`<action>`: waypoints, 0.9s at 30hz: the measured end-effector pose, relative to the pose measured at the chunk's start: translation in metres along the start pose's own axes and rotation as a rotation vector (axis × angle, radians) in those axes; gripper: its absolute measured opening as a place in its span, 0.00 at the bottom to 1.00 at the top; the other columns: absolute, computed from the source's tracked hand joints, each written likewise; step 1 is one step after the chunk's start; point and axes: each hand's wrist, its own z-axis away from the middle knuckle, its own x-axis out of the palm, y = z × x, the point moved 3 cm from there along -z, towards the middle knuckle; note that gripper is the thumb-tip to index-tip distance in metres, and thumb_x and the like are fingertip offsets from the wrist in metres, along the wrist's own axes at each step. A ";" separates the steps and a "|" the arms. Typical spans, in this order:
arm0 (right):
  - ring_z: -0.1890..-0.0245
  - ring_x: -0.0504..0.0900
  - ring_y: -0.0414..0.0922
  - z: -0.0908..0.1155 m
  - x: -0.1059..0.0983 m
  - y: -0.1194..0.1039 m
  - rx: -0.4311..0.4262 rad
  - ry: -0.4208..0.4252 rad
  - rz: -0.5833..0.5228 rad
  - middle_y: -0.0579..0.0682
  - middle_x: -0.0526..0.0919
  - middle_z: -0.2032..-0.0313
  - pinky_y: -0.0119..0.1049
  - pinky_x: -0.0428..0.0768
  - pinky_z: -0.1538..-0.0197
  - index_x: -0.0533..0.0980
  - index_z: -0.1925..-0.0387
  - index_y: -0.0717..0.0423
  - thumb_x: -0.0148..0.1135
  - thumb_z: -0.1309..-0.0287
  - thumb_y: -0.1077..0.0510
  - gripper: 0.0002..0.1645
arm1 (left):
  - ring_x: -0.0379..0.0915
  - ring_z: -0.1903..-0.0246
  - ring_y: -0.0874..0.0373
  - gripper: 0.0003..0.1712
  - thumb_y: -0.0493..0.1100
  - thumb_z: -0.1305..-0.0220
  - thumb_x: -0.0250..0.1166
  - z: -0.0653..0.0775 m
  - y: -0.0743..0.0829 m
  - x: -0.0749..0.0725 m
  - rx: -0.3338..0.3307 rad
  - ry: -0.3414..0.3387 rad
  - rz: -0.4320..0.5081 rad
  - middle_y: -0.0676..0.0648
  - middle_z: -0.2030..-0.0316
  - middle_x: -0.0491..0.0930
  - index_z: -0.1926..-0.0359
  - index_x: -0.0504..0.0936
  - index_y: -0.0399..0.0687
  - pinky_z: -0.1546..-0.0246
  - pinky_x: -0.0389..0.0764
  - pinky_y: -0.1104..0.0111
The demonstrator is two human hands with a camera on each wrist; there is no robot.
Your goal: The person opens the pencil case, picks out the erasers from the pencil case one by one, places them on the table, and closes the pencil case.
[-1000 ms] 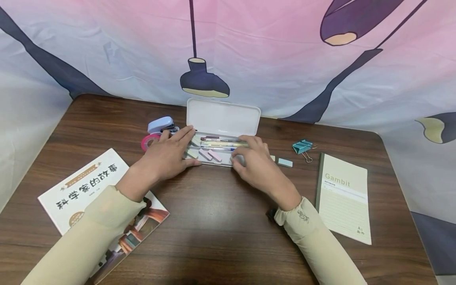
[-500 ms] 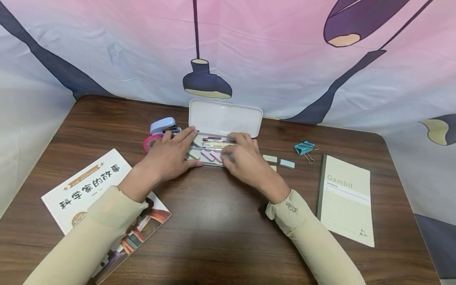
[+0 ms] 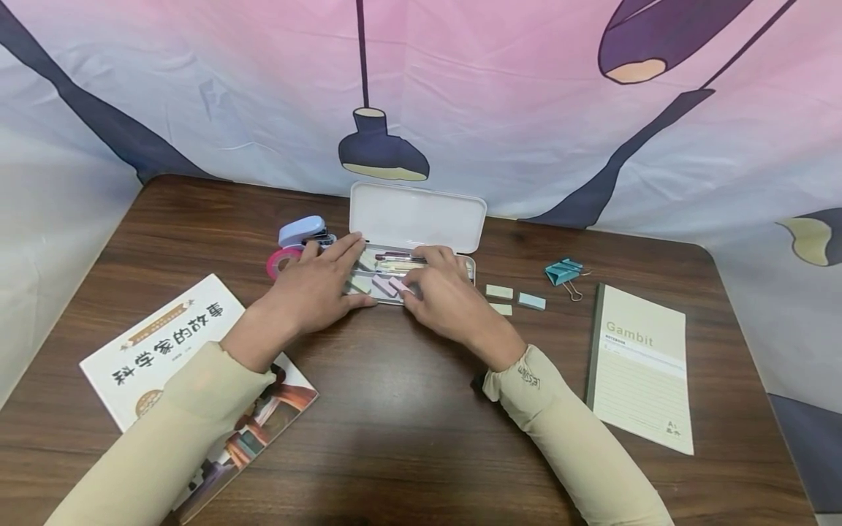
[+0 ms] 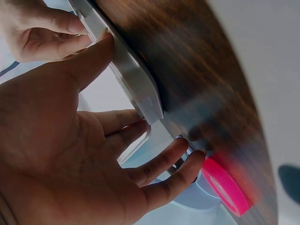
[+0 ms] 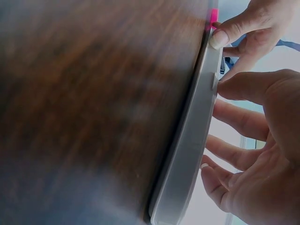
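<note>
A white pencil case stands with its lid raised, near the back of the table. My left hand grips its left end, thumb on the front edge and fingers spread toward the back corner. My right hand reaches over the middle of the case, its fingertips partly hidden inside; in the right wrist view the thumb touches the front rim. Inside lie several pens, a purple eraser and a pink eraser close to the right thumb and forefinger. A light green eraser sits near the left thumb.
Behind my left hand are a blue stapler and a pink tape roll. Right of the case lie a pale yellow eraser, a blue eraser and teal binder clips. A book and a notebook flank my arms.
My right hand has slid left along the case, uncovering its right end and the loose erasers beyond. My left hand has stayed on the left end. The view shifted slightly.
</note>
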 end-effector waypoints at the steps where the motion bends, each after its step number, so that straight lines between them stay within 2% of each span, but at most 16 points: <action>1: 0.18 0.68 0.61 0.000 0.000 0.000 0.000 0.001 -0.004 0.59 0.76 0.19 0.65 0.68 0.24 0.94 0.46 0.49 0.69 0.19 0.47 0.15 | 0.65 0.24 0.25 0.58 0.68 0.20 0.69 -0.002 -0.003 0.003 0.003 0.011 0.002 0.42 0.06 0.52 0.06 0.54 0.46 0.28 0.77 0.26; 4: 0.18 0.69 0.63 0.006 -0.017 -0.018 0.019 -0.025 -0.014 0.62 0.76 0.19 0.66 0.69 0.22 0.94 0.46 0.55 0.70 0.20 0.51 0.15 | 0.65 0.24 0.25 0.60 0.72 0.22 0.69 -0.010 -0.016 0.016 0.011 0.036 0.000 0.45 0.06 0.52 0.06 0.54 0.50 0.29 0.77 0.26; 6: 0.18 0.69 0.62 0.005 -0.016 -0.016 0.010 -0.018 -0.008 0.61 0.76 0.19 0.64 0.69 0.22 0.94 0.47 0.53 0.69 0.20 0.52 0.14 | 0.65 0.24 0.26 0.60 0.75 0.23 0.68 -0.014 -0.023 0.023 0.015 0.053 0.002 0.47 0.06 0.52 0.06 0.54 0.52 0.30 0.77 0.25; 8: 0.18 0.70 0.60 0.003 -0.009 -0.009 0.003 -0.007 -0.005 0.59 0.76 0.19 0.62 0.70 0.23 0.94 0.47 0.50 0.69 0.21 0.52 0.13 | 0.65 0.23 0.26 0.60 0.75 0.22 0.68 -0.012 -0.020 0.020 0.015 0.053 0.007 0.47 0.06 0.52 0.06 0.54 0.53 0.29 0.77 0.25; 11: 0.18 0.71 0.60 0.004 -0.009 -0.008 -0.006 0.007 -0.005 0.59 0.76 0.19 0.62 0.70 0.23 0.94 0.48 0.50 0.69 0.21 0.52 0.13 | 0.65 0.23 0.24 0.59 0.73 0.22 0.68 -0.007 -0.013 0.012 0.014 0.043 0.006 0.45 0.06 0.53 0.06 0.55 0.51 0.28 0.76 0.25; 15: 0.20 0.72 0.62 0.010 -0.023 -0.017 -0.010 0.023 -0.032 0.61 0.78 0.21 0.64 0.70 0.23 0.93 0.49 0.56 0.68 0.21 0.52 0.14 | 0.65 0.24 0.24 0.59 0.72 0.21 0.68 -0.001 -0.006 0.005 0.016 0.039 -0.003 0.44 0.06 0.53 0.06 0.55 0.49 0.29 0.76 0.24; 20: 0.22 0.74 0.62 0.015 -0.025 -0.013 -0.017 0.065 -0.046 0.61 0.79 0.23 0.64 0.70 0.24 0.92 0.50 0.57 0.67 0.20 0.51 0.15 | 0.65 0.23 0.24 0.57 0.70 0.20 0.68 0.004 0.002 -0.003 0.017 0.026 0.011 0.43 0.06 0.54 0.06 0.56 0.48 0.27 0.75 0.24; 27: 0.19 0.73 0.63 0.029 -0.040 -0.013 0.018 0.087 -0.076 0.63 0.79 0.22 0.64 0.71 0.24 0.92 0.48 0.62 0.69 0.20 0.53 0.16 | 0.62 0.21 0.22 0.58 0.68 0.21 0.70 0.002 0.000 -0.002 0.007 0.016 0.011 0.42 0.06 0.54 0.07 0.56 0.47 0.26 0.74 0.22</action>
